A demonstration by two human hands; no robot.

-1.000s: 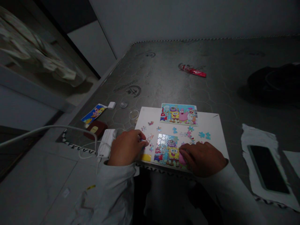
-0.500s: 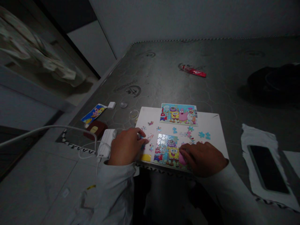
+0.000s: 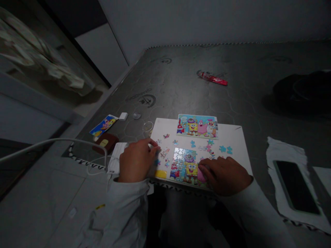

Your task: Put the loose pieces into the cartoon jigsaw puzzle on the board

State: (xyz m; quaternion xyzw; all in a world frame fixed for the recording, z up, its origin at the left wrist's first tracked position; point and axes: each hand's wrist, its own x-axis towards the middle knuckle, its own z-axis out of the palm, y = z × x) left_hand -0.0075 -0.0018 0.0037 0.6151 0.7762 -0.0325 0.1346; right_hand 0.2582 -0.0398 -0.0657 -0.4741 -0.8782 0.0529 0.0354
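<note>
A partly joined cartoon jigsaw puzzle lies on a white board. My right hand rests at its right edge, fingers curled and pinched on a pink puzzle piece, which they partly cover. Over the board's left edge is my left hand, thumb and index tips close together; whatever lies between them is hidden. Beside it are loose pieces and a yellow patch. More loose pieces lie above the puzzle. A picture card with the cartoon scene sits at the board's far edge.
Left of the board are a white power strip with cables, a brown box, a blue card and a clear round lid. A phone lies right on white paper. Farther back is a red packet.
My left hand has drawn back slightly to the left, its thumb and index tips now closer together, uncovering more loose pieces. My right hand stays at the puzzle's right edge.
</note>
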